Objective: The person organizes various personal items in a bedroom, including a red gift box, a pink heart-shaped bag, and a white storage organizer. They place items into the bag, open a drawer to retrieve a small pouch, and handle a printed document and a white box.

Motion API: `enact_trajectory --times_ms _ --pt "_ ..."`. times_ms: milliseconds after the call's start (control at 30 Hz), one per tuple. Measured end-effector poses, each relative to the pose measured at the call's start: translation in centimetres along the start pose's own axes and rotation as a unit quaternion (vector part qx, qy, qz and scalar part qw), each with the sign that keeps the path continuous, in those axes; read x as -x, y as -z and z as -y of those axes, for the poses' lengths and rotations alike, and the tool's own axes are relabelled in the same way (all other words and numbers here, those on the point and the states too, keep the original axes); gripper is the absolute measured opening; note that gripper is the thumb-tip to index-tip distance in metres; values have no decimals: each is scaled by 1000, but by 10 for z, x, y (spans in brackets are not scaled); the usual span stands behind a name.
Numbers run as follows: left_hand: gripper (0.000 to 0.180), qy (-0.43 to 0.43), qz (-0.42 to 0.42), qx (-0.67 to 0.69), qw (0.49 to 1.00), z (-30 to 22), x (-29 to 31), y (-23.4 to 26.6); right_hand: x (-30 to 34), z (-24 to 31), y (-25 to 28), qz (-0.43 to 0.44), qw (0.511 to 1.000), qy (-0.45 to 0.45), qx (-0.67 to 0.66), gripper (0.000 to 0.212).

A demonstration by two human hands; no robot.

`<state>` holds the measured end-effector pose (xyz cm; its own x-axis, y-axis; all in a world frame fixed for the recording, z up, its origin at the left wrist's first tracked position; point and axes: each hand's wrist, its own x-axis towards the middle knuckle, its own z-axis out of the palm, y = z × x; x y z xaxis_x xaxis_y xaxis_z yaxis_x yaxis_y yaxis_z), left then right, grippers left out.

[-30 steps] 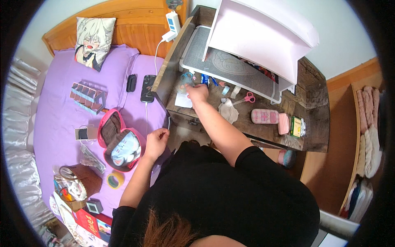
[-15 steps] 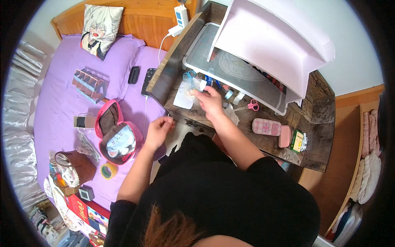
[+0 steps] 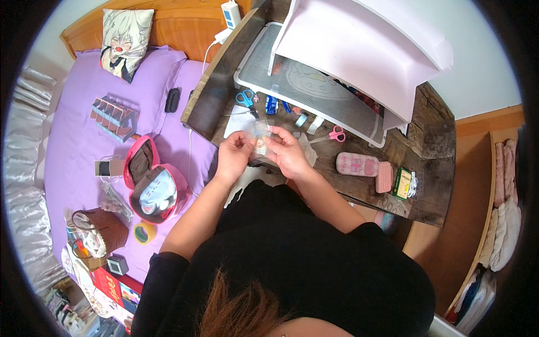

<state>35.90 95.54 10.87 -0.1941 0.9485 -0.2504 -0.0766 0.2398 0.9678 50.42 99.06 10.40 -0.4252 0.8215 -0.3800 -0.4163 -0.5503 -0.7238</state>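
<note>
My left hand [image 3: 237, 153] and my right hand [image 3: 289, 154] pinch a small clear plastic packet [image 3: 259, 135] between them at the desk's front edge. Something small and pale shows through the packet, too blurred to name. Just beyond my left hand lies a white sheet of paper [image 3: 238, 119], with blue-handled scissors [image 3: 245, 98] above it. A blue object [image 3: 271, 105], a roll of light-blue tape [image 3: 301, 120] and pink-handled scissors [image 3: 337, 133] lie past my right hand. A crumpled whitish piece [image 3: 307, 149] rests beside my right fingers.
A mesh-topped riser [image 3: 264, 62] and a pale shelf [image 3: 348, 50] stand at the back of the desk. A pink case [image 3: 357, 165], a pink box [image 3: 384, 177] and a green-yellow box [image 3: 402, 183] sit rightward. On the bed are a heart-shaped pink case [image 3: 178, 188] and a basket [image 3: 114, 229].
My left hand has moved up and right from the desk's edge to grasp the packet. My right hand has brought the packet down toward me, baring the blue scissors.
</note>
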Motion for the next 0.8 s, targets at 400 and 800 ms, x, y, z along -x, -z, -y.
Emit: enact_trajectory --times_ms 400,800 --pt "9 45 -1 88 995 -3 -23 -6 -18 9 13 -25 999 -6 -38 27" --pt "15 109 -25 203 973 0 -42 -22 -37 12 21 -159 987 -8 40 18"
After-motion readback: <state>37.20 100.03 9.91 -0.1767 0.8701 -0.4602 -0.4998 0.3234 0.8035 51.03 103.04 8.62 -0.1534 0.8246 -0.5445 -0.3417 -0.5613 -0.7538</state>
